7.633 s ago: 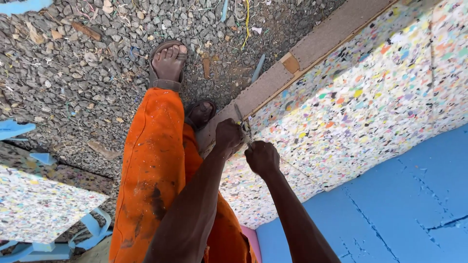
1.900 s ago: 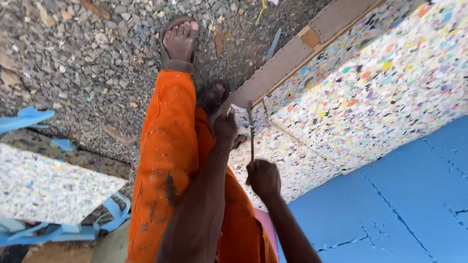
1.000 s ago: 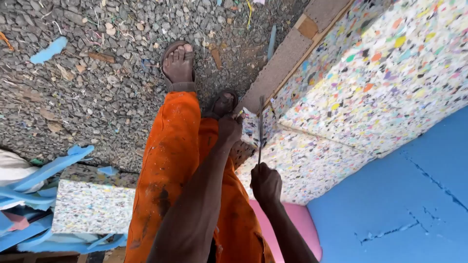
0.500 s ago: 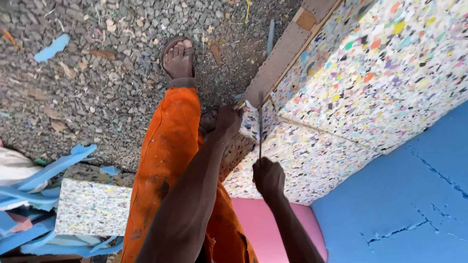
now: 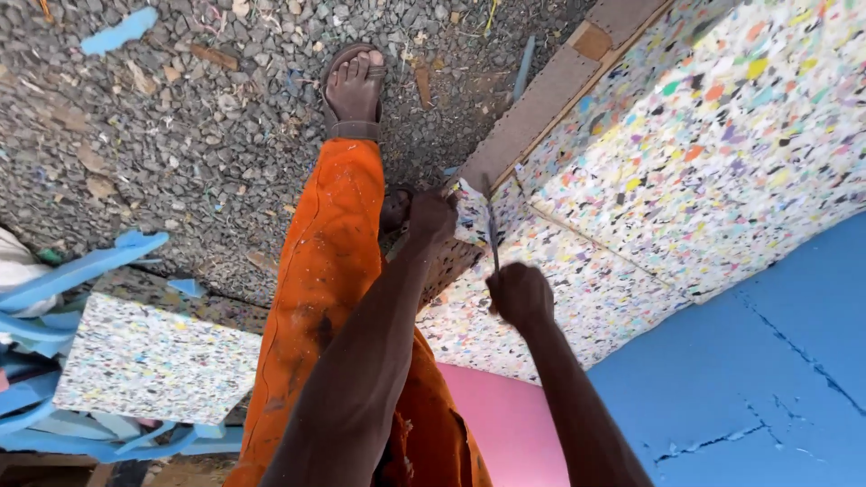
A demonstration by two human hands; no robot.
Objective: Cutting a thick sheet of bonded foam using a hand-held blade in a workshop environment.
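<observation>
**Blade low in the speckled foam, corner pinched back**

My left hand [image 5: 431, 219] pinches the loose corner flap of the multicoloured speckled rebonded foam block [image 5: 713, 153], fingers pressed together on it, pulling it toward me at the block's near edge. My right hand [image 5: 519, 293] sits just at 5 o'clock of the left, fist wrapped tight around the handle of a thin straight metal blade [image 5: 492, 236]; the blade runs up from my fist toward 12 o'clock, into the slit beside the flap.

Compared with half a second ago, my right fist has barely shifted and the blade stands at nearly the same angle. Against the view from 7.6 seconds back, my right hand has dropped well away from the left, where the two were then almost touching.

My orange trouser leg [image 5: 325, 298] hangs at 9 o'clock of my hands, my sandalled foot [image 5: 354, 90] on the grey gravel ground [image 5: 180, 135] at 11 o'clock. A blue foam sheet [image 5: 767, 388] lies at 4 o'clock, a pink foam piece [image 5: 505, 424] at 6.
</observation>
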